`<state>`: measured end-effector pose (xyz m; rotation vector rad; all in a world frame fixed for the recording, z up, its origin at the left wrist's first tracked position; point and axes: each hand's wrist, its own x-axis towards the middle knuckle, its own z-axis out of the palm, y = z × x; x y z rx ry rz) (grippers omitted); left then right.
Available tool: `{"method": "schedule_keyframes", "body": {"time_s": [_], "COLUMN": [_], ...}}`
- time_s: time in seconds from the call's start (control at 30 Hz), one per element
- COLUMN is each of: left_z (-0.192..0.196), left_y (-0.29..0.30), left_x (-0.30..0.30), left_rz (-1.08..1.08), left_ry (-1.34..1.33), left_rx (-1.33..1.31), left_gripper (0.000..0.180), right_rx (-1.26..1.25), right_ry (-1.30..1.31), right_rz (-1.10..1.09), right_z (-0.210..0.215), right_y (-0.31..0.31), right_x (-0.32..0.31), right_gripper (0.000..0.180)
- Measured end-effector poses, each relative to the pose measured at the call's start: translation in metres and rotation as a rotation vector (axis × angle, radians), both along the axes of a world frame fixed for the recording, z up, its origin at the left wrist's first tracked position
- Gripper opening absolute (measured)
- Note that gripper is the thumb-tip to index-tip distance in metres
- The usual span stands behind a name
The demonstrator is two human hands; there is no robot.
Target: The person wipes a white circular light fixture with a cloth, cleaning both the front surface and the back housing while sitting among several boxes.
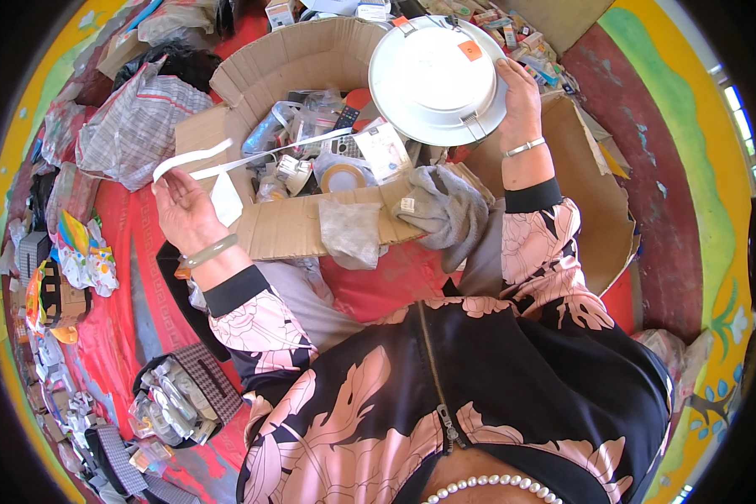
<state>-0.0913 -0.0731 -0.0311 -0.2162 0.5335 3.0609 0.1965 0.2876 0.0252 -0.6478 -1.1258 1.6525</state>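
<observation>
At 10 o'clock, a grey plaid bag slumps on the red floor covering, and at 8 o'clock a checked box stands tilted, packed with pale wrapped pieces. Between 9 and 10 o'clock is the left hand, palm partly up, its grip pinched between thumb and fingers on a thin white strap; the strap loops near the fingertips and runs toward 12 o'clock over an open cardboard box. Inside that box lie mixed small goods, among them a tan roll of tape. Toward 1 o'clock, above the box, a white round panel is held up, with 2 wire clips and an orange label showing. Its 3 o'clock edge is in the right hand, the grip closed on the rim. Nearer the middle, a grey cloth drapes over the box's front flap; between 2 and 3 o'clock sits another open carton.
</observation>
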Motion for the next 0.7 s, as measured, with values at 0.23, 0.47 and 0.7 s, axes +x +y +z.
{"method": "schedule_keyframes", "body": {"time_s": [0.23,0.47,0.7], "left_z": [0.018,0.005,0.003], "left_y": [-0.003,-0.013,-0.021], "left_x": [0.011,0.002,0.006], "left_rz": [-0.014,-0.015,-0.029], "left_ry": [0.031,-0.05,0.0], "left_rx": [-0.044,-0.103,-0.205], "left_gripper": [0.023,0.019,0.015], "right_rx": [0.005,-0.005,-0.025], "right_ry": [-0.031,0.038,0.024], "right_rz": [-0.009,0.027,0.009], "right_z": [0.003,-0.008,-0.014], "right_y": [-0.001,0.009,0.013], "right_x": [0.005,0.002,0.004], "right_gripper": [0.02,0.016,0.017]}}
